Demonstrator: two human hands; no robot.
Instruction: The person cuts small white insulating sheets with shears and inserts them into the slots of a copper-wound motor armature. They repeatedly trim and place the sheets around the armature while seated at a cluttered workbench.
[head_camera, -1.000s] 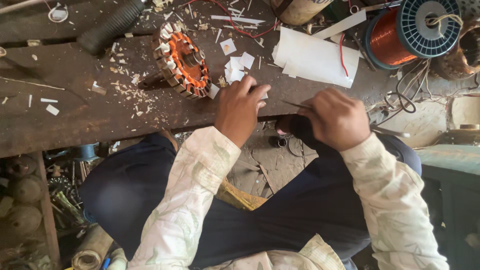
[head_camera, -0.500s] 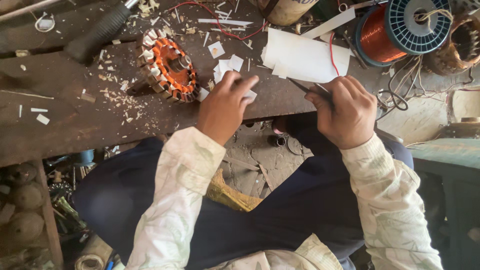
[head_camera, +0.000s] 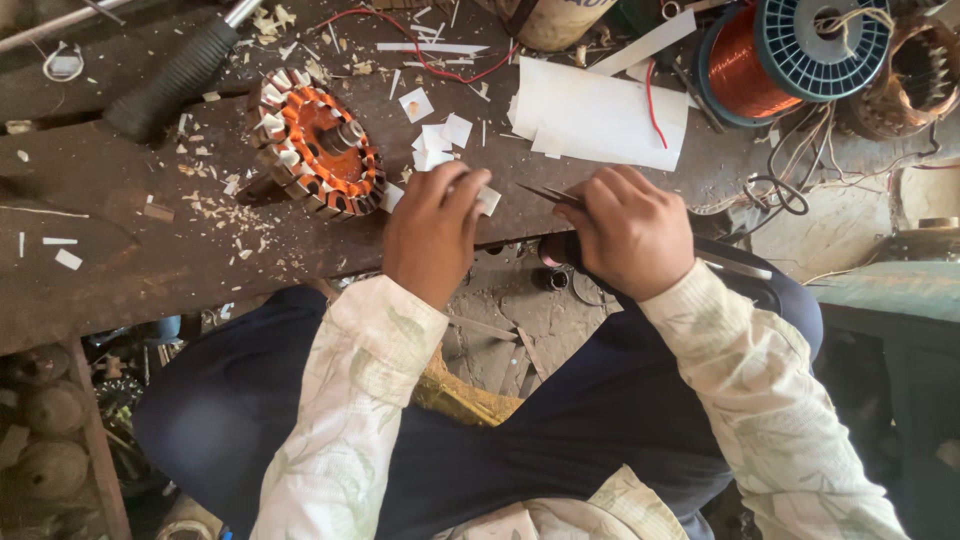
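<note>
My left hand (head_camera: 432, 232) pinches a small white paper strip (head_camera: 487, 201) at the near edge of the dark wooden bench (head_camera: 150, 260). My right hand (head_camera: 628, 230) grips a pair of dark scissors (head_camera: 548, 194), whose blades point left toward the strip. Just left of my left hand lies an orange motor stator (head_camera: 318, 150) with white paper slips in its slots. Small cut paper pieces (head_camera: 438, 135) lie behind my fingers.
A large white paper sheet (head_camera: 600, 115) lies behind my right hand. A spool of copper wire (head_camera: 790, 50) stands at the back right. A black-handled tool (head_camera: 170, 75) lies back left. Paper scraps litter the bench; a red wire (head_camera: 440, 55) curls at the back.
Both hands sit a little lower and further right in view. The left hand has turned the paper strip toward the scissors, and the right hand keeps the scissors close to it.
</note>
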